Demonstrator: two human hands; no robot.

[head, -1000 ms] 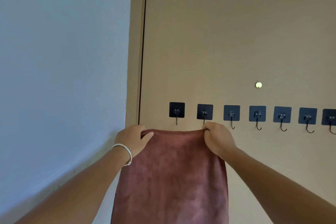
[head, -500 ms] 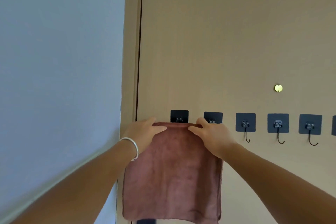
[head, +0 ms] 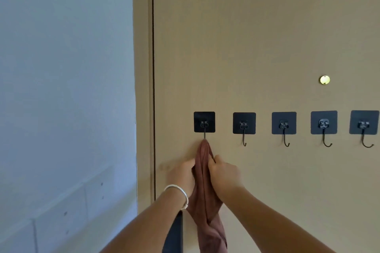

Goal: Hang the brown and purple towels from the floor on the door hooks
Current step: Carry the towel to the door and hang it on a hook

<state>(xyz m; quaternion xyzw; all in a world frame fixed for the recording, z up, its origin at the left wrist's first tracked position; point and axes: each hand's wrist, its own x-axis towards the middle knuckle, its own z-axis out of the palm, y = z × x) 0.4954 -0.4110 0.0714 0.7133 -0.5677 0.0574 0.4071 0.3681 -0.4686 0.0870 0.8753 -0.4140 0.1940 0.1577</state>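
Observation:
The brown towel (head: 205, 195) hangs bunched into a narrow strip from the leftmost door hook (head: 204, 123), its top caught on the hook's tip. My left hand (head: 182, 174), with a silver bracelet on the wrist, grips the towel's left side just below the hook. My right hand (head: 224, 174) grips its right side, and the cloth is squeezed between the two. The towel's lower end runs out of the frame's bottom. No purple towel is in view.
Several more black adhesive hooks (head: 244, 124) run rightward in a row on the beige door (head: 257, 37), all bare. A brass peephole (head: 324, 79) sits above them. The door frame (head: 141, 88) and a pale wall (head: 61, 88) are at left. A dark object (head: 174, 234) shows below my left wrist.
The towel was held spread wide by its top edge against the hooks. It is now gathered into a narrow bunch hanging from the leftmost hook, and both hands have closed in together below it.

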